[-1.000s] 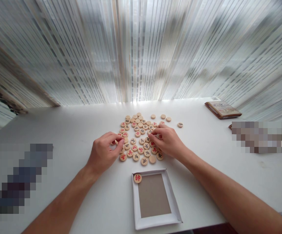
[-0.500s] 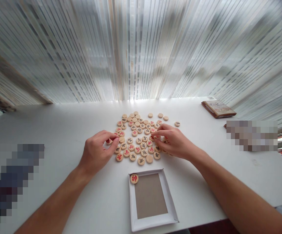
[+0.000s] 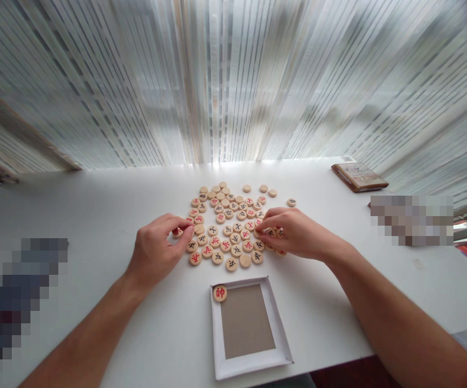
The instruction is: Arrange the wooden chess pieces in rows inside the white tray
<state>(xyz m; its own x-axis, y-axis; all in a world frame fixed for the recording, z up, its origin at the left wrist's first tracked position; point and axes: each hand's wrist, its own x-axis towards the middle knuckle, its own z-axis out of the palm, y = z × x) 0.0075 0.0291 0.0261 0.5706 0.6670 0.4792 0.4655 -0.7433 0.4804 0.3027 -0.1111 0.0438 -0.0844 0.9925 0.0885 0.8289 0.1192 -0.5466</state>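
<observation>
Round wooden pieces point(image 3: 236, 250) with red or black characters lie spread on the white table; a few show blank tops. My left hand point(image 3: 158, 245) is at the left edge of the spread, thumb and fingertips drawn close together beside a blank piece; whatever they hold is too small to make out. On the right side, my right hand point(image 3: 287, 231) reaches over the pieces with its fingers bent down, and its fingertips hide what is between them. A shallow white tray point(image 3: 285, 334) lies nearer me, with one red-character piece point(image 3: 220, 293) on its far left corner.
A flat brown-edged box point(image 3: 360, 177) lies at the table's back right, with a blurred-out object point(image 3: 413, 220) nearer. Another blurred-out area point(image 3: 19, 293) is at the far left. Striped curtains point(image 3: 217, 81) hang behind the table point(image 3: 116, 199).
The whole view has shifted slightly. My right hand has moved a little to the right over the pieces, while my left hand stays at nearly the same place.
</observation>
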